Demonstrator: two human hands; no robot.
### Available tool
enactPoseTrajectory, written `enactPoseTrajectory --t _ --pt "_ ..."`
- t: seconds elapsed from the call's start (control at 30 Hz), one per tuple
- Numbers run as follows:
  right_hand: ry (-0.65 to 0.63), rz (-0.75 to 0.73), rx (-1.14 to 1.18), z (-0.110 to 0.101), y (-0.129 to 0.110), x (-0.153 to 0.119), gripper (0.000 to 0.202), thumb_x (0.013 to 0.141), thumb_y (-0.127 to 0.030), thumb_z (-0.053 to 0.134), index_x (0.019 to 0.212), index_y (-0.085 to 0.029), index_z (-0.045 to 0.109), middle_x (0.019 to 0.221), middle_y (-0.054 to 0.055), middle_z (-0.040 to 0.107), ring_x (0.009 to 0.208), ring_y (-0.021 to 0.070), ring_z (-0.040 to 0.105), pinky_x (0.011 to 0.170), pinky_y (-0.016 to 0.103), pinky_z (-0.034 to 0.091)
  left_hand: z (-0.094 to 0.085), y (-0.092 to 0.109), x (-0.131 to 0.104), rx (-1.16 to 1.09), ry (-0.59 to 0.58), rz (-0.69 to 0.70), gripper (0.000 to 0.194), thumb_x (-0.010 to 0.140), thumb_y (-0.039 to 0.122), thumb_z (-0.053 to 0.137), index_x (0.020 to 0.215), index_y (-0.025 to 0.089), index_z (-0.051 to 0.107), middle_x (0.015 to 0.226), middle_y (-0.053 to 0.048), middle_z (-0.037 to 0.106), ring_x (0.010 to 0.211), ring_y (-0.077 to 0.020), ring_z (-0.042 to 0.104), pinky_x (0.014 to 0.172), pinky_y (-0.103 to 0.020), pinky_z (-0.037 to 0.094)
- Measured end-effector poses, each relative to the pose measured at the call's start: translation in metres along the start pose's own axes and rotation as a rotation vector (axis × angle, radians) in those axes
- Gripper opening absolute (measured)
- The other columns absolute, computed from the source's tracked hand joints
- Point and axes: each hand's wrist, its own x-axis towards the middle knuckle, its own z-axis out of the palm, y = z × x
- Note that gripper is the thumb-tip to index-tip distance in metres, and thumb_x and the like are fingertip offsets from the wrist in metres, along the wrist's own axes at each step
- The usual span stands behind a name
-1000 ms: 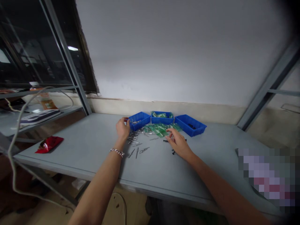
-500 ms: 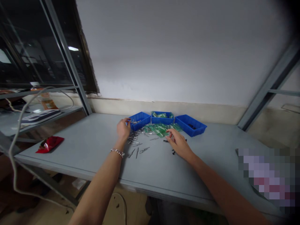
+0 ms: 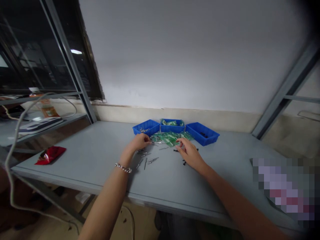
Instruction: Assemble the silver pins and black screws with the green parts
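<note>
My left hand [image 3: 140, 142] reaches down into a heap of silver pop rivets [image 3: 152, 160], fingertips pinched together among them; whatever they grip is too small to make out. A blue bin [image 3: 143, 126] with more rivets stands just beyond that hand. My right hand [image 3: 189, 152] hovers near green plastic bags [image 3: 171, 139], fingers curved, with a gap between thumb and forefinger and nothing visible there. Black screws [image 3: 184, 162] lie beside and partly under it. Behind the bags are a middle blue bin [image 3: 172, 128] with green bags and a right blue bin [image 3: 203, 135] with dark pieces.
A red packet [image 3: 51, 155] lies at the left of the grey table [image 3: 100, 160]. A pixelated object [image 3: 282, 190] is at the right. A white cable [image 3: 15, 150] hangs by the left shelf, which holds a bottle [image 3: 47, 106]. Metal posts [image 3: 280, 96] flank the table.
My left hand has moved from the left bin's edge down and right into the loose rivets, its fingers closing. My right hand has stayed nearly still. The view has shifted slightly.
</note>
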Motion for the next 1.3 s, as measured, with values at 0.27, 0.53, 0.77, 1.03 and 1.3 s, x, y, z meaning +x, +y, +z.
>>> enactPoseTrajectory --t 0.27,0.53,0.77,1.03,1.3 --pt "0.006 -0.012 -0.019 0.001 -0.001 -0.001 0.017 0.082 -0.026 0.044 0.096 -0.021 0.052 0.078 0.003 0.052 0.065 0.0145 0.050 0.062 0.028 0.042 -0.013 -0.007 -0.011 -0.102 -0.282 -0.034 0.006 0.048 0.021 0.068 0.054 0.022 0.066 0.052 0.001 0.061 0.049 -0.0115 0.050 0.045 -0.019 0.033" --pt "0.002 -0.021 -0.013 0.001 0.000 0.000 0.016 0.082 -0.025 0.044 0.095 -0.022 0.053 0.077 0.002 0.052 0.064 0.0141 0.050 0.061 0.028 0.041 -0.007 0.004 -0.009 -0.175 -0.255 -0.020 0.005 0.050 0.014 0.064 0.051 0.019 0.064 0.048 0.001 0.059 0.047 -0.0111 0.048 0.044 -0.019 0.032" --pt "-0.070 -0.024 0.015 0.001 -0.003 0.000 0.016 0.082 -0.026 0.046 0.093 -0.019 0.055 0.076 0.002 0.053 0.065 0.0139 0.050 0.062 0.027 0.041 0.007 0.038 -0.004 -0.620 -0.029 0.106 0.014 0.069 0.026 0.060 0.073 0.013 0.062 0.058 0.000 0.057 0.052 -0.0090 0.048 0.051 -0.020 0.037" --pt "-0.161 -0.037 0.045 0.003 -0.006 0.000 0.016 0.077 -0.027 0.054 0.088 -0.018 0.062 0.074 0.002 0.055 0.059 0.0116 0.048 0.059 0.026 0.040 0.027 0.060 -0.004 -0.943 0.014 0.102 0.031 0.068 0.037 0.065 0.082 0.010 0.062 0.057 -0.001 0.058 0.049 -0.0094 0.050 0.048 -0.021 0.037" --pt "-0.017 -0.110 0.060 0.003 -0.010 0.000 0.014 0.081 -0.026 0.050 0.080 -0.018 0.062 0.063 0.000 0.051 0.057 0.0122 0.046 0.056 0.025 0.038 0.048 0.071 -0.006 -1.145 0.030 0.107 0.027 0.065 0.034 0.069 0.077 0.011 0.063 0.067 -0.005 0.064 0.062 -0.0128 0.059 0.057 -0.023 0.043"
